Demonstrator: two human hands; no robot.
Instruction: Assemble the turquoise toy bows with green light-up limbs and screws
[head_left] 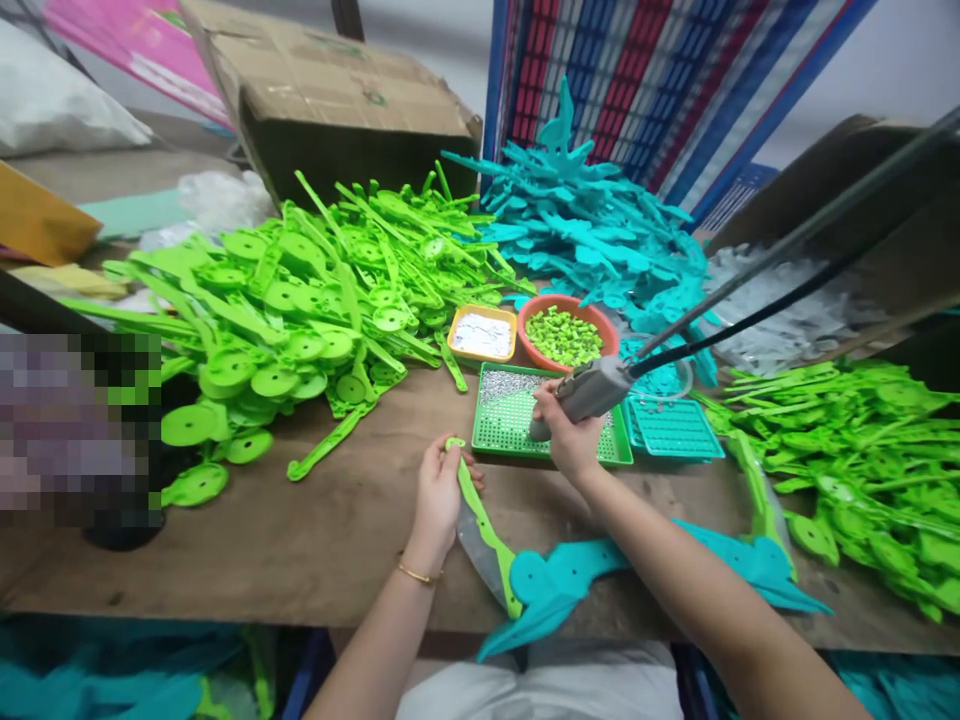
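2 bare hands work at a brown wooden table (pixel 360 560), seen from above. The left hand (pixel 439 490) pinches the upper end of a long green strip (pixel 484 515) between thumb and fingers, above the table's near edge. A translucent piece (pixel 478 552) lies along the strip, partly covered by it. The strip's lower end meets a turquoise bird-shaped part (pixel 551 585); how they are joined is hard to make out.

The right hand (pixel 571 432) is wrapped around a grey handheld tool (pixel 596 388), its far fingers hidden behind the handle. The tool's lower end is over a green tray (pixel 501 415) of small metal pieces; whether it touches them, I cannot tell. A black cord (pixel 720 325) runs from the tool out of frame.

The right forearm hides the space between the bird-shaped part and a 2nd turquoise part (pixel 750 570), so any link is unclear. Behind the tray stand an orange bowl (pixel 610 348) of green bits and a yellow container (pixel 482 357); its white contents are too small to identify. At far left, a pixelated patch (pixel 75 430) conceals whatever is there.
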